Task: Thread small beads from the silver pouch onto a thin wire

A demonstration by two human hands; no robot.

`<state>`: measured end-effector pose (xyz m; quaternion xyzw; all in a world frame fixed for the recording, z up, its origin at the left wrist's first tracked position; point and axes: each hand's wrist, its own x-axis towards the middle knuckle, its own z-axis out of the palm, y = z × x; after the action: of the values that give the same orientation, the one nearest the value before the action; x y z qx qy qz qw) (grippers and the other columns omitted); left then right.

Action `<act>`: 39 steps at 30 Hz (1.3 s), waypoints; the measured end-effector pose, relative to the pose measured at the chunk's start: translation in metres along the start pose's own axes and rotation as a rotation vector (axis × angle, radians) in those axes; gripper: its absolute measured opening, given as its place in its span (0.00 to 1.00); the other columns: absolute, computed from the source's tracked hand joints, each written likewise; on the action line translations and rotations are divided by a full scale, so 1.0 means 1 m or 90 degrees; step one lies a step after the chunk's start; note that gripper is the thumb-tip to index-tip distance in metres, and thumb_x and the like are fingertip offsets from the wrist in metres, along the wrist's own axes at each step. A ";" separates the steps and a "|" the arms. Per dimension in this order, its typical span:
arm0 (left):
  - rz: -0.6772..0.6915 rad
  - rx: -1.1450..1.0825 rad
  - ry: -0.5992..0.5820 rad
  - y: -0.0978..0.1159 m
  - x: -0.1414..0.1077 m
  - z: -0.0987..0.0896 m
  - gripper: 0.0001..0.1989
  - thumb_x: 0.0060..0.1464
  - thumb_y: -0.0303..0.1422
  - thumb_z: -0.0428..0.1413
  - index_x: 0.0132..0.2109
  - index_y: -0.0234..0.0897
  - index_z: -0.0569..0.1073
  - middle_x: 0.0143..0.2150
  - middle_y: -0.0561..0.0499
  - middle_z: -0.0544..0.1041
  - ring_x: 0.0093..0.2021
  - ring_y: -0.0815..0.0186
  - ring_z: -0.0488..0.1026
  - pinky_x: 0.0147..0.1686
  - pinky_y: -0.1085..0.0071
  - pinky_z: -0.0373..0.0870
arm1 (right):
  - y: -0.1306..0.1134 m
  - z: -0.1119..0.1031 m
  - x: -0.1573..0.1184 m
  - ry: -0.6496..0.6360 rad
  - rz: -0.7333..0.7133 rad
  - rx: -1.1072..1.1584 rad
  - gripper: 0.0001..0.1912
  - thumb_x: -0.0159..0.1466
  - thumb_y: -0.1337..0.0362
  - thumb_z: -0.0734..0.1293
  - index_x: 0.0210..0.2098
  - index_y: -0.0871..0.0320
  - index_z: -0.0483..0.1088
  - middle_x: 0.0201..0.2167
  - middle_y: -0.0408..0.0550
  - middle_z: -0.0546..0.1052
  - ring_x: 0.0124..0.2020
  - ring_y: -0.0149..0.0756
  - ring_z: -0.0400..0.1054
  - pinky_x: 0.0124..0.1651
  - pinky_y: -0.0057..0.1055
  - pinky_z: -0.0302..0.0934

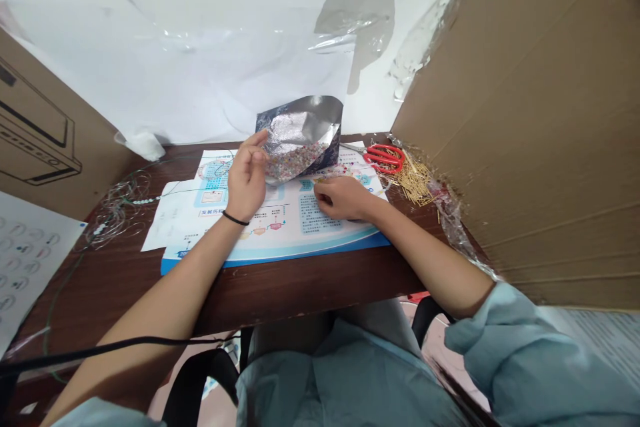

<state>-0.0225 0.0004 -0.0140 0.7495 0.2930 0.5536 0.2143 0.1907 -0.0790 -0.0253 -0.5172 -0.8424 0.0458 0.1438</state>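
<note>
My left hand (249, 177) grips the left side of a bag of beads (300, 137), which is tilted above the printed sheets. The bag has a clear front with small multicoloured beads gathered in its lower part, and a dark patterned back. Just right of and below it, my right hand (345, 199) rests low over the sheet with its fingers curled together. Whatever lies between those fingertips is too small to make out. Near the right hand, a few loose coloured beads (345, 168) lie in or on clear plastic.
Red-handled scissors (385, 159) lie beside a pile of gold pins (416, 180) at the right. Tangled clear thread (123, 203) with white beads spreads at the left. Cardboard walls (530, 127) flank the dark wooden table (300, 287). A black cable (125, 345) crosses my left forearm.
</note>
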 end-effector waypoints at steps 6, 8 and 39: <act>-0.092 -0.133 -0.094 0.019 -0.005 0.005 0.18 0.67 0.46 0.45 0.34 0.40 0.67 0.51 0.45 0.78 0.45 0.63 0.78 0.35 0.66 0.78 | 0.001 -0.001 0.002 0.085 0.083 0.038 0.11 0.66 0.63 0.58 0.37 0.56 0.71 0.32 0.48 0.77 0.31 0.35 0.64 0.33 0.32 0.47; -0.101 -0.090 -0.138 0.024 -0.007 0.006 0.17 0.67 0.43 0.46 0.34 0.39 0.70 0.45 0.46 0.80 0.40 0.65 0.77 0.33 0.67 0.75 | 0.003 -0.001 0.004 0.165 0.126 0.088 0.13 0.68 0.63 0.55 0.39 0.56 0.71 0.33 0.48 0.77 0.32 0.35 0.64 0.34 0.32 0.49; 0.088 0.469 -0.340 -0.001 -0.008 0.002 0.14 0.58 0.30 0.50 0.32 0.36 0.79 0.38 0.38 0.80 0.45 0.50 0.75 0.46 0.52 0.72 | -0.010 0.019 0.008 0.211 0.139 0.169 0.08 0.65 0.67 0.61 0.34 0.58 0.73 0.30 0.45 0.75 0.30 0.31 0.63 0.38 0.30 0.54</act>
<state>-0.0227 -0.0039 -0.0208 0.9099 0.3540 0.2132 -0.0364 0.1738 -0.0752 -0.0397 -0.5819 -0.7332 0.0862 0.3411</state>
